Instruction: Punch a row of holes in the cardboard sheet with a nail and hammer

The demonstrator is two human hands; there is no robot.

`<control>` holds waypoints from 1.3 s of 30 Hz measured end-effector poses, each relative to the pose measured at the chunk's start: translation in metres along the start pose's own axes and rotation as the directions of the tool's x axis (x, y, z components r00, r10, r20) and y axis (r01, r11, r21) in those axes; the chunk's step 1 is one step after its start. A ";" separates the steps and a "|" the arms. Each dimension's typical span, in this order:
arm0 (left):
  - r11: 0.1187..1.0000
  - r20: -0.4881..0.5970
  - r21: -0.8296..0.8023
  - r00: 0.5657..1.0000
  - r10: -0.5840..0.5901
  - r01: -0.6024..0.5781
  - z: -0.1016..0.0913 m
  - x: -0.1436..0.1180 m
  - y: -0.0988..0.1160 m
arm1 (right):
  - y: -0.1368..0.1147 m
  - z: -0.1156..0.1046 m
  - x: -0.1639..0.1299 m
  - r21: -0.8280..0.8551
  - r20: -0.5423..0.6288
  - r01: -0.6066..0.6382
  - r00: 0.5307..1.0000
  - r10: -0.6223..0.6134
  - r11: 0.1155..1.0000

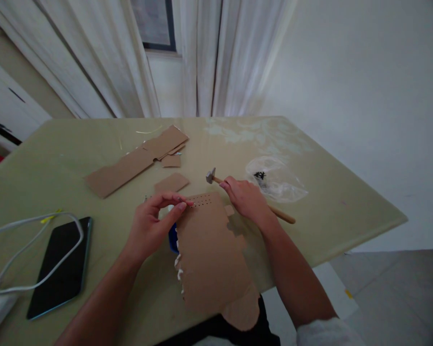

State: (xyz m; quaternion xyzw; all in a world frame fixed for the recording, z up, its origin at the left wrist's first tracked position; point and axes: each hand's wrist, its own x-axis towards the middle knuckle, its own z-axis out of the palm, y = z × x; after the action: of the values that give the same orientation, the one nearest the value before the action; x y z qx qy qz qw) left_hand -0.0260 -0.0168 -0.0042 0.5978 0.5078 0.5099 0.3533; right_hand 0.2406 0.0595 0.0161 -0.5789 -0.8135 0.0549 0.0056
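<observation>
A brown cardboard sheet [209, 254] extends from the table over its front edge. Rows of small dark dots mark its far end, and ragged white bits run along its left edge. At the dots' left side, my left hand [154, 220] is closed in a pinch; a tiny dark thing shows at the fingertips, too small to name. My right hand [246, 198] is wrapped round the wooden handle of a hammer [211, 176], beyond the sheet's right corner. The metal head points left, apart from the cardboard. Part of a blue object [172, 238] shows under the sheet's left edge.
A clear plastic bag [286, 185] with small black pieces lies right of the hammer. Cardboard strips [130, 170] and a small cardboard scrap [171, 182] lie farther back. At left are a dark phone or tablet [61, 269] and a white cable [18, 259].
</observation>
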 end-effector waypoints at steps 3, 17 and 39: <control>0.996 0.018 0.065 0.998 0.052 -0.053 0.000 -0.001 0.005 | 0.001 0.000 0.001 0.007 0.000 0.001 1.000 -0.001 1.000; 0.959 0.010 0.227 0.985 0.173 -0.171 0.001 0.002 0.001 | -0.001 -0.003 -0.002 -0.047 -0.009 0.025 1.000 -0.025 0.999; 0.900 0.041 0.336 0.959 0.281 -0.278 0.003 0.004 0.004 | -0.004 -0.005 -0.002 -0.044 0.025 0.009 1.000 -0.008 0.999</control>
State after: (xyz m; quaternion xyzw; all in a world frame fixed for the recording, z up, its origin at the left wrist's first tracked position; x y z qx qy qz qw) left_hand -0.0219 -0.0134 0.0000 0.7142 0.4982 0.4628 0.1662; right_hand 0.2381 0.0566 0.0213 -0.5745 -0.8171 0.0439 -0.0172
